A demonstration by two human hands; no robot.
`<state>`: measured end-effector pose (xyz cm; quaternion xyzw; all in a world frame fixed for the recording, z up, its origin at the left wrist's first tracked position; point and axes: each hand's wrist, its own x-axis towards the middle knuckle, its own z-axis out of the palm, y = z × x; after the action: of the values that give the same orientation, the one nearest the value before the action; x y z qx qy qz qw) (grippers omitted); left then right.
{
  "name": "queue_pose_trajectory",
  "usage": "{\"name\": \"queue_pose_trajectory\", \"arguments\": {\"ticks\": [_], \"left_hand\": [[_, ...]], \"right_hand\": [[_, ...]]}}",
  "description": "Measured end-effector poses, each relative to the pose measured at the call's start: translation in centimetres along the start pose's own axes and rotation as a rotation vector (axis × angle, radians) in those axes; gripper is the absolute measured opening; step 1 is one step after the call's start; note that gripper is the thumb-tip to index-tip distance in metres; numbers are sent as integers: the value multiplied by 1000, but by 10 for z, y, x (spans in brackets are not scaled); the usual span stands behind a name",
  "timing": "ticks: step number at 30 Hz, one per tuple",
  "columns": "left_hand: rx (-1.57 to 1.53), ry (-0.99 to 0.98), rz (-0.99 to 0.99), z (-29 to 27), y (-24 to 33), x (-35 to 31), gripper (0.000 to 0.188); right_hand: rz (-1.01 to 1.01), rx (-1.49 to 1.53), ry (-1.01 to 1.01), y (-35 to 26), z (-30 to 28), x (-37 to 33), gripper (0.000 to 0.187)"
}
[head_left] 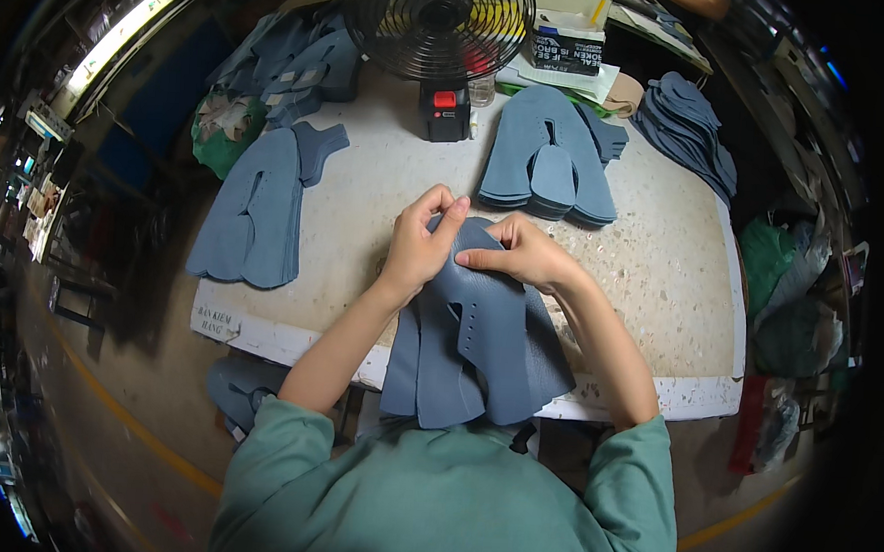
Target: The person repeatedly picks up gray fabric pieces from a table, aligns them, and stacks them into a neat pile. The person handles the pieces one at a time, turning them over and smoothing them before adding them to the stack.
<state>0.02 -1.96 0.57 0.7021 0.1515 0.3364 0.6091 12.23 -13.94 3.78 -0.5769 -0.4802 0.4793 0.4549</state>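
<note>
Blue-grey leather shoe-upper pieces (494,339), with a slit and a row of small punched holes, hang over the table's front edge before my chest. My left hand (424,240) pinches their rounded upper end, thumb pointing up along the edge. On the other side of that end, my right hand (518,252) grips the leather between thumb and bent fingers. The lower flaps fan apart, and several layers appear to overlap. Beyond my right hand lies a neat stack of similar uppers (509,145), topped by a small tongue-shaped piece (553,174). Another stack (250,211) lies to the left.
On the white, worn table (367,172), a black caged fan (438,16) stands at the back. More cut pieces sit far left (323,65) and far right (685,129). A box (567,49) is behind; plastic bags (768,258) hang right. Another person's arm (701,0) shows far off.
</note>
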Motion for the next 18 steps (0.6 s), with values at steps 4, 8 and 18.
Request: {"name": "queue_pose_trajectory", "arguments": {"ticks": [4,8,18], "left_hand": [[10,12,17,-6,-3,6,30],[13,23,-16,-12,-3,10,31],[8,52,-113,-22,-14,19,32]], "right_hand": [[75,5,15,1,12,-13,21],[111,29,25,6,24,-29,23],[137,-34,80,30,44,-78,61]]}}
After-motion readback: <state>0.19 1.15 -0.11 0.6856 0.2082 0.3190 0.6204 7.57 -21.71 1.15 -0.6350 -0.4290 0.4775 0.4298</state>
